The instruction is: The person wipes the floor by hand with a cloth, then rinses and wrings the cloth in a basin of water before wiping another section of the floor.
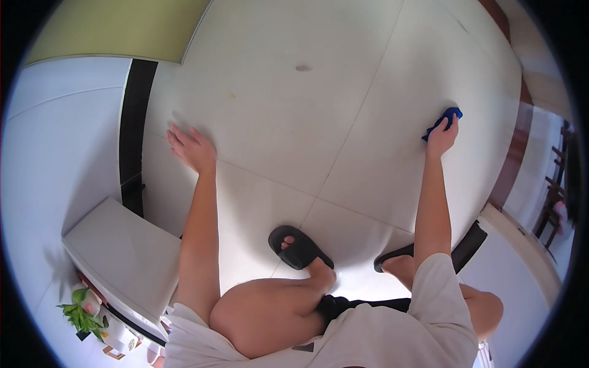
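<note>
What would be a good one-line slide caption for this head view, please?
A crouching person presses the left hand flat on the white tiled floor while the right hand holds a blue cloth against it.

White tiled floor [294, 110]; blue cloth [446, 118]; black slippers [299, 246]

I see my left hand [191, 149] pressed flat on the white tiled floor [294, 110], fingers [178, 136] spread, near the black skirting strip [136, 116] on the left. Far to the right, my right hand [443, 136] presses a blue cloth [452, 114] onto the floor. Both feet in black slippers [297, 245] stand near me.
</note>
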### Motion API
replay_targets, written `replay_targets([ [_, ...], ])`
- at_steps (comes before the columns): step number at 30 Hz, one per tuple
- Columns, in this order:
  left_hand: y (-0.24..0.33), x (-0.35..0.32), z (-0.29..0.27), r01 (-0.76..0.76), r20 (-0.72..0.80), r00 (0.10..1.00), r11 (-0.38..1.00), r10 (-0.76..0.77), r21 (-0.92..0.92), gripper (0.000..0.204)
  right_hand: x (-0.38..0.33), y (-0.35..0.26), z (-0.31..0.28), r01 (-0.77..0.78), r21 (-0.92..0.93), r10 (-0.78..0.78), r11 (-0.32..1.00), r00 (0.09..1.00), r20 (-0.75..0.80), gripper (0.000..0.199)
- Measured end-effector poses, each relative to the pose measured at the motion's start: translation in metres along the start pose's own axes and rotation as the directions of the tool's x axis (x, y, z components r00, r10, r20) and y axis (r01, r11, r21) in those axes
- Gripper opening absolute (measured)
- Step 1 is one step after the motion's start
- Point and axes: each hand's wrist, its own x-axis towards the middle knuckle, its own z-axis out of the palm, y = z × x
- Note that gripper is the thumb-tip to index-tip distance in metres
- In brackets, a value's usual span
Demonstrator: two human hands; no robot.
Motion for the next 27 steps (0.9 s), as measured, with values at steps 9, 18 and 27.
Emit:
replay_targets([
  [9, -0.006, 0.009, -0.014, -0.012, 0.051, 0.999, 1.000, 0.012, -0.006, 0.059, -0.146, -0.210, 0.100, 0.335, 0.448, -0.478, 0.829, 0.840, 0.256, 0.041],
  [18, 0.000, 0.000, -0.003, -0.026, 0.069, 0.997, 1.000, 0.027, -0.012, 0.061, -0.197, -0.294, 0.100, 0.337, 0.603, -0.641, 0.723, 0.654, 0.402, 0.054],
  [27, 0.018, -0.003, -0.001, -0.006, 0.108, 0.994, 0.995, 0.017, -0.101, 0.064, 0.042, -0.038, 0.033, -0.047, -0.006, 0.048, 0.999, 0.999, 0.022, 0.044],
])
